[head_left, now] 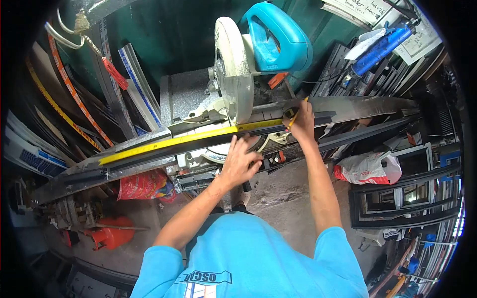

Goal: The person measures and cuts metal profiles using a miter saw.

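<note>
"How are the hands placed?"

"The left hand (239,161) is half open, fingertips on the black profile (189,148); tape measure (289,113) and pencil (294,120) are gripped in the right hand (304,124)."

"And the yellow tape (198,135)?"

"Best laid straight alongside, before the mitre saw (295,47)."

Tape case (289,113) partly behind right hand (301,121)
</note>
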